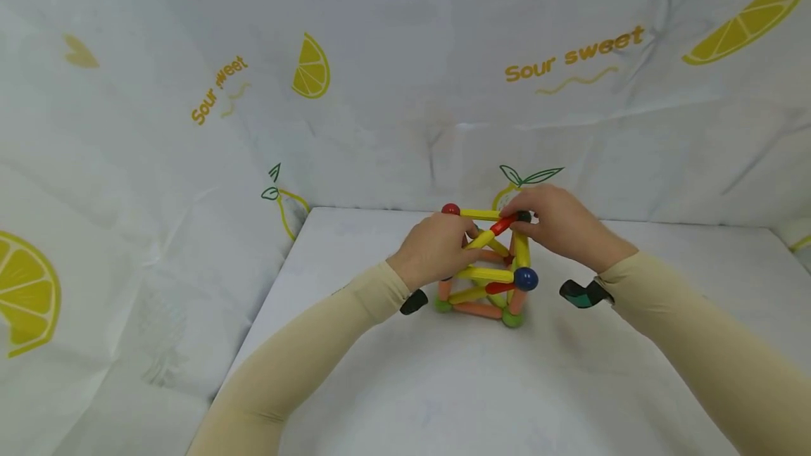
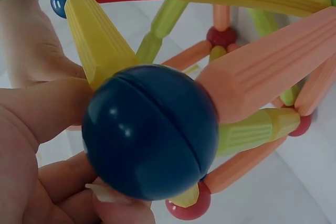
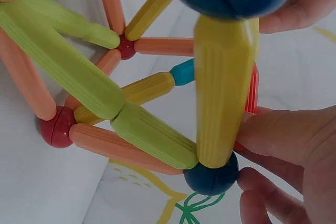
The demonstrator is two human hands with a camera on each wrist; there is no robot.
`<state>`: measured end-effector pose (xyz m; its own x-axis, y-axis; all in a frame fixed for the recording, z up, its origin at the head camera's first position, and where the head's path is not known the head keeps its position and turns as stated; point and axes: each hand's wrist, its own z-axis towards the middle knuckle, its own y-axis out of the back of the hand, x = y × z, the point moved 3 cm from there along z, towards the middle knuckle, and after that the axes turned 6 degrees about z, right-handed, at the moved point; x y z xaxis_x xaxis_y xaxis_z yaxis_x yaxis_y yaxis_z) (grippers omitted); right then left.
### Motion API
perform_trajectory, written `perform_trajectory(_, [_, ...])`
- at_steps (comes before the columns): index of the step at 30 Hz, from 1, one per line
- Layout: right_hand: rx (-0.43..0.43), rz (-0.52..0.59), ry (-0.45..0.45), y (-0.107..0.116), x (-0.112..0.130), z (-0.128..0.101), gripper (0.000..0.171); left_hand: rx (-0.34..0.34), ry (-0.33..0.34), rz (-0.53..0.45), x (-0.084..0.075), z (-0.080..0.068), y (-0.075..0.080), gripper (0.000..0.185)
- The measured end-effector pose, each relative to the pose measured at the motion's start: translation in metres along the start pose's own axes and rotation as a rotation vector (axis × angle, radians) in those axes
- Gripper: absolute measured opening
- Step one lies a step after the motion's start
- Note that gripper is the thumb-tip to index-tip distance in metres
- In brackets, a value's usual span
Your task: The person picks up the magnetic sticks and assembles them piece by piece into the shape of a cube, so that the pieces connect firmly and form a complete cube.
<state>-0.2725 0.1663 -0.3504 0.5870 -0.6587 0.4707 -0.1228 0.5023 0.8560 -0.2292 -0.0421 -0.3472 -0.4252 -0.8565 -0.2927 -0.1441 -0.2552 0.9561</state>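
Observation:
A boxy frame of magnetic sticks and balls stands on the white table (image 1: 393,378), with orange sticks (image 1: 476,310) and green balls (image 1: 512,319) at its base. Across its top slants a yellow stick (image 1: 479,239) in line with a red stick (image 1: 503,224). My left hand (image 1: 437,248) pinches the yellow stick near the front left corner, close to a blue ball (image 2: 149,132). With thumb and fingers my right hand (image 1: 564,224) pinches the red stick beside the dark ball (image 1: 524,217) at the back right corner. My fingers partly hide both sticks.
Another blue ball (image 1: 526,279) marks the front right top corner, and a red ball (image 1: 450,209) the back left one. Behind the table hangs a white lemon-print cloth (image 1: 405,90). Dark straps (image 1: 584,294) show at the wrists.

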Motion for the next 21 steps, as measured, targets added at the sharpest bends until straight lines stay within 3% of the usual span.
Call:
perform_trajectory(5, [-0.014,-0.033,-0.018,-0.0016,0.0019,-0.0004,0.021,0.004,0.003,-0.003,-0.0003,-0.0009,0.001,0.027])
perform_trajectory(13, [-0.009,-0.096,0.054,-0.0042,0.0037,-0.0004,0.026,-0.007,0.015,0.054,-0.0022,-0.002,0.0008,0.028])
perform_trajectory(21, [-0.019,-0.049,0.052,-0.0039,0.0045,-0.0053,0.028,-0.016,0.032,0.086,0.0006,-0.0026,-0.0003,0.034])
